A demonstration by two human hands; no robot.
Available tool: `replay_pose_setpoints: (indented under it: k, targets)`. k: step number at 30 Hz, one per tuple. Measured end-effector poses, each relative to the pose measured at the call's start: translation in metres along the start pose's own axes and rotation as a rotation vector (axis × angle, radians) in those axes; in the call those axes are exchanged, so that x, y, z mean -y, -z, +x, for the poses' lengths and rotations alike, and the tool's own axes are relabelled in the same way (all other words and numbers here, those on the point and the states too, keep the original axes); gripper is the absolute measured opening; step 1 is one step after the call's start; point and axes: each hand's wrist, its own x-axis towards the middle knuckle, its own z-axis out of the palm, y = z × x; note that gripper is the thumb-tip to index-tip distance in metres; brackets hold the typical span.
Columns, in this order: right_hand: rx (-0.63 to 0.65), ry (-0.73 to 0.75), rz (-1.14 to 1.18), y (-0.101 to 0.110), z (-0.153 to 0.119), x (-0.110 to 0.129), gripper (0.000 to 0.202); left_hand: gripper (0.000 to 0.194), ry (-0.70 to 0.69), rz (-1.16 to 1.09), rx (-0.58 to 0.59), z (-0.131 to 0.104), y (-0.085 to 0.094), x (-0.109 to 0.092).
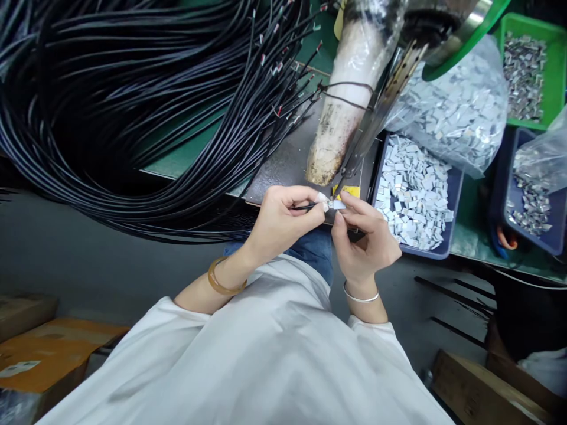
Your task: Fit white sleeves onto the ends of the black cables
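Note:
My left hand [292,215] pinches the end of a black cable [303,207] between thumb and forefinger, with a white wrap on one fingertip. Facing it, my right hand [365,233] grips a small flat silvery-white piece [339,205] by its edges. Cable end and piece meet between my fingertips; whether they are joined is too small to tell. Just above them the dark narrow tip of a soldering iron or similar tool [349,168] slants down. A yellow patch [348,191] lies right behind my fingers.
A large bundle of black cables [155,106] covers the left of the bench. A plastic-wrapped duct [341,112] hangs over the middle. To the right stand a blue bin of white pieces [449,230], a filled plastic bag [460,100], a green tray [551,71] and another bin [511,177].

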Motion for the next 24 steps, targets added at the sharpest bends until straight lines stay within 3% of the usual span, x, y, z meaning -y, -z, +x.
replay_pose_setpoints:
  k: [4, 8, 11, 15, 19, 24]
  targets:
    - [-0.009, -0.003, -0.029, 0.004, 0.003, 0.002, 0.018, 0.012, 0.032, -0.033, 0.037, -0.002, 0.002, -0.004]
    - [0.098, -0.202, 0.162, 0.011, 0.008, 0.008, 0.013, 0.013, 0.021, -0.053, 0.101, -0.005, 0.005, -0.007]
    - [0.081, -0.127, 0.171, 0.015, 0.008, 0.013, 0.015, 0.013, 0.015, -0.028, 0.136, -0.007, 0.006, -0.008]
    - [0.048, -0.038, 0.122, 0.015, 0.006, 0.014, 0.017, 0.014, 0.009, -0.032, 0.104, -0.009, 0.006, -0.009]
    - [-0.019, -0.134, 0.126, 0.011, 0.006, 0.008, 0.015, 0.013, 0.027, -0.078, 0.071, -0.008, 0.002, -0.007]
    - [0.058, -0.170, 0.129, 0.004, 0.005, 0.004, 0.009, 0.013, 0.001, -0.090, 0.034, -0.005, -0.002, -0.001]
